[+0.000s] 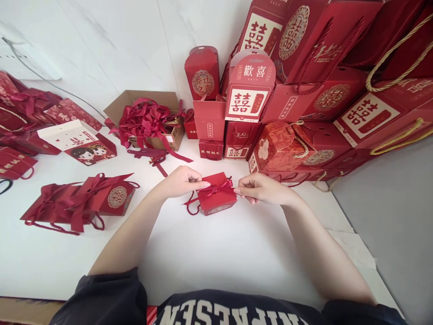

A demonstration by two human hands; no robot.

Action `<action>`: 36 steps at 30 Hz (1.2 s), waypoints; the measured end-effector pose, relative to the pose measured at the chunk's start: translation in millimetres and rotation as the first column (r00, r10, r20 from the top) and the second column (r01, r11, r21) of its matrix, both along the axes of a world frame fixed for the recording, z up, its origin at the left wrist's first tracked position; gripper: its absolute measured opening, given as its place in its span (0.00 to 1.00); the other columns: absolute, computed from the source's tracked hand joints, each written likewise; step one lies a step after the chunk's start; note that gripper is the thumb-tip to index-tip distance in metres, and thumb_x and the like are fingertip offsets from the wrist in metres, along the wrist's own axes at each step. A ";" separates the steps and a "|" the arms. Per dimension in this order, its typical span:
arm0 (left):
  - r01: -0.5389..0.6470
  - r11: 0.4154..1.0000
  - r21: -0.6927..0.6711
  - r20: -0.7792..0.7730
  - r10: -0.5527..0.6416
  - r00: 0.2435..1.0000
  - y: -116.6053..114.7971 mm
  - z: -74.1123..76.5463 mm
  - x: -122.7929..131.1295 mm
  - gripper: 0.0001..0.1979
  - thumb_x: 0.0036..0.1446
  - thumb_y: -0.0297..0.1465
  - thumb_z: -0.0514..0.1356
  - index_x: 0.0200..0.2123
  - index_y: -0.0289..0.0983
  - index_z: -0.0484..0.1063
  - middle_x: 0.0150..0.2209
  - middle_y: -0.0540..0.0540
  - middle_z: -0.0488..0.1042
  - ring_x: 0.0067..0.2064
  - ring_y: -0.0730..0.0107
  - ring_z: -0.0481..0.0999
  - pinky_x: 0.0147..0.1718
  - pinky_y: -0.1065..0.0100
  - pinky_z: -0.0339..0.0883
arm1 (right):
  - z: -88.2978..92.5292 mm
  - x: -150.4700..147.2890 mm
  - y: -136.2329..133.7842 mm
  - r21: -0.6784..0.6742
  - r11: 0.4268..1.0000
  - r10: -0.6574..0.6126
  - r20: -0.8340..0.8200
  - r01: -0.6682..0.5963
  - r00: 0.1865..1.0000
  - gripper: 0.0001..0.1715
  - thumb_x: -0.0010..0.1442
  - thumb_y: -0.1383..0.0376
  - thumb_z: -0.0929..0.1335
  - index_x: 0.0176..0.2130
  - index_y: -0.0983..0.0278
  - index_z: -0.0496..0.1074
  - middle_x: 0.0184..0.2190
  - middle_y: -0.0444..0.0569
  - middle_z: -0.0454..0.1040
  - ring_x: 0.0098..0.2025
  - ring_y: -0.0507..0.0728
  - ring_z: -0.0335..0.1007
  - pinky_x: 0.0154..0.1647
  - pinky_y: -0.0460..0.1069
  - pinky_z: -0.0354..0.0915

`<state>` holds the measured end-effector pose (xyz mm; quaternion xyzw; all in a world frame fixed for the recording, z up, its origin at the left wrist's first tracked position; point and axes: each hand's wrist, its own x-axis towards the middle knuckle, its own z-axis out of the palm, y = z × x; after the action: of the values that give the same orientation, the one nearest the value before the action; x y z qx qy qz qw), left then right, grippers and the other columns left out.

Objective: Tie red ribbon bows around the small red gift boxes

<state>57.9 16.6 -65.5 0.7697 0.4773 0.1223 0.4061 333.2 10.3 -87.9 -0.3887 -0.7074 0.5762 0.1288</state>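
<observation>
A small red gift box [221,208] with a round patterned emblem on its near side stands on the white table. Across its top lies a dark red ribbon [216,189], gathered at the middle. At the box's left edge, my left hand [186,181] pinches one part of the ribbon between thumb and fingers. My right hand [260,188] pinches the ribbon at the right side of the box, fingers curled. A twisted red cord [193,208] loops out on the left of the box.
A cardboard box [127,100] of red ribbons stands behind left. Two ribboned boxes [81,203] lie at the left, near a white-lidded box [83,144] with cartoon figures. Stacked red boxes [252,90] fill the back and right along the wall.
</observation>
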 end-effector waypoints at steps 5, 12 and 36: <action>-0.020 0.999 0.031 -0.072 0.022 0.997 -0.9 3.0 -1.7 0.22 0.53 0.44 0.60 0.17 0.36 0.60 0.17 0.55 0.52 0.22 0.77 0.49 0.22 0.70 0.44 | 0.4 8.3 1.1 0.006 0.990 0.136 0.099 -0.138 0.986 0.23 0.62 0.49 0.64 0.27 0.62 0.71 0.20 0.43 0.71 0.23 0.52 0.66 0.25 0.47 0.60; 0.041 0.990 0.133 -0.259 -0.005 0.966 -10.0 11.6 -0.4 0.24 0.40 0.51 0.67 0.21 0.38 0.63 0.19 0.54 0.61 0.22 0.76 0.56 0.22 0.71 0.47 | 24.4 8.6 -16.7 0.586 0.806 -0.296 0.267 0.090 0.917 0.13 0.65 0.57 0.63 0.36 0.59 0.73 0.33 0.49 0.76 0.34 0.60 0.71 0.35 0.52 0.62; -0.085 0.996 0.013 -0.203 0.086 0.975 -36.2 21.5 20.2 0.12 0.57 0.39 0.57 0.28 0.38 0.73 0.24 0.52 0.73 0.24 0.74 0.67 0.26 0.71 0.57 | -14.9 -31.9 -6.6 0.327 0.930 -0.109 -0.192 0.168 0.975 0.18 0.66 0.56 0.64 0.27 0.63 0.67 0.52 0.51 0.69 0.54 0.57 0.66 0.55 0.52 0.58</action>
<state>78.1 -19.6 -44.0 0.7579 0.5485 0.0615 0.3478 301.3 3.7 -102.8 -0.3587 -0.7535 0.4656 0.2946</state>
